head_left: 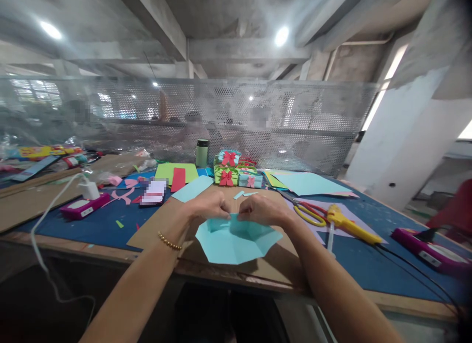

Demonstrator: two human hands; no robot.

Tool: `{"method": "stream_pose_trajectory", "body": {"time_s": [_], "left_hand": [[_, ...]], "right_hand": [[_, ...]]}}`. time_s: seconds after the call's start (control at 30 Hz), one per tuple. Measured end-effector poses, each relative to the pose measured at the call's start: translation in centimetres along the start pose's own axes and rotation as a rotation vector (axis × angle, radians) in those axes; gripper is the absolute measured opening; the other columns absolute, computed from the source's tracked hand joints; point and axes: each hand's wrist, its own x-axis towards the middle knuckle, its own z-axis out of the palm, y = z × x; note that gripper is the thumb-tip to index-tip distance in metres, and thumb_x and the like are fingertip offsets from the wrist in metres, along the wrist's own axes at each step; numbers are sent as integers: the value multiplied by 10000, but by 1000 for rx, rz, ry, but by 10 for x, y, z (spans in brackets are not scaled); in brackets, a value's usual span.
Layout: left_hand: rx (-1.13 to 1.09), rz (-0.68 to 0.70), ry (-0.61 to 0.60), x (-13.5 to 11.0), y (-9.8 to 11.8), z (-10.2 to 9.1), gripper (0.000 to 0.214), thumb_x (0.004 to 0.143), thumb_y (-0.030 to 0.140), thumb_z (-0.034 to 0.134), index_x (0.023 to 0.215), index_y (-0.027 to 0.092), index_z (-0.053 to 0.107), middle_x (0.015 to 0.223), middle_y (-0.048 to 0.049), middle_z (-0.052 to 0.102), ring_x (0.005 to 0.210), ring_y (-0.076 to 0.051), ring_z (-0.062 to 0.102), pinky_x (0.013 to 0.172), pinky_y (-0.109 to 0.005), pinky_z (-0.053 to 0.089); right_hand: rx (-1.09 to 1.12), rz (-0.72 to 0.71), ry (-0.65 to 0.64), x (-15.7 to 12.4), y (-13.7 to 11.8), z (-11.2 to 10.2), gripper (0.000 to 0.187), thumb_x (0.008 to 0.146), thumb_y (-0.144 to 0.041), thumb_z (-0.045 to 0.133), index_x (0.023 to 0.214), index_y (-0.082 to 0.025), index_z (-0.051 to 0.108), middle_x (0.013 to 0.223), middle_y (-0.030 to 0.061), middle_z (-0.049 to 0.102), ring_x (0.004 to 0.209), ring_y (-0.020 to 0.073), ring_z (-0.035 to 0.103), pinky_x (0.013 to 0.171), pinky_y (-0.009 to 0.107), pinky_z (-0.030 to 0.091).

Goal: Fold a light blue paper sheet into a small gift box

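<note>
Where the lower centre of the frame shows a creased light-blue paper [236, 247], we hold its upper edge in both hands: our left hand [213, 205] pinches it between closed fingers, and our right hand [262, 209] grips just beside, fingers curled likewise. Under it we see brown cardboard [282, 266]. Mid-right lies a yellow glue gun [353, 228]; at the centre, small boxes [226, 177] with bows stand near a green bottle [202, 155].
</note>
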Motion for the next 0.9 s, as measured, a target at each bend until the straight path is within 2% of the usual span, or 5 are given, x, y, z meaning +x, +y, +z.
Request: {"method": "stream_pose_trajectory", "body": {"time_s": [0.23,0.43,0.63,0.77,0.9], "left_hand": [[-39,43,-37,1,6,4,225,724,205,534,514,154,471,536,54,277,522,-78,262,498,-254,184],[-159,39,-43,2,8,3,262,706,225,602,497,149,464,529,58,302,534,-77,278,492,-245,191],[-362,-19,159,-5,-5,0,205,747,272,632,608,121,624,534,44,449,513,-70,364,484,-214,256],[-561,-78,361,-4,-14,1,226,730,317,690,754,94,711,609,-18,606,526,-91,487,495,-211,352],[-678,-53,438,0,-18,3,269,705,332,727,831,96,747,682,-55,683,562,-110,562,540,-222,422]], "right_hand": [[15,-54,-13,-2,-17,-2,183,785,-263,627,697,-182,765,612,-12,660,558,98,513,523,223,311],[92,-89,4,-2,-12,-4,204,792,-271,636,641,-167,725,565,-33,577,545,84,440,518,220,293],[591,-43,119,-7,10,-13,512,924,-527,443,801,-126,735,692,37,659,615,119,534,607,245,430],[756,-96,112,-9,23,-12,423,863,-513,575,949,-135,744,817,45,700,721,138,589,692,262,479],[918,-119,96,-9,26,-5,404,905,-494,553,1120,-193,714,939,46,717,819,153,624,780,295,507]]}}
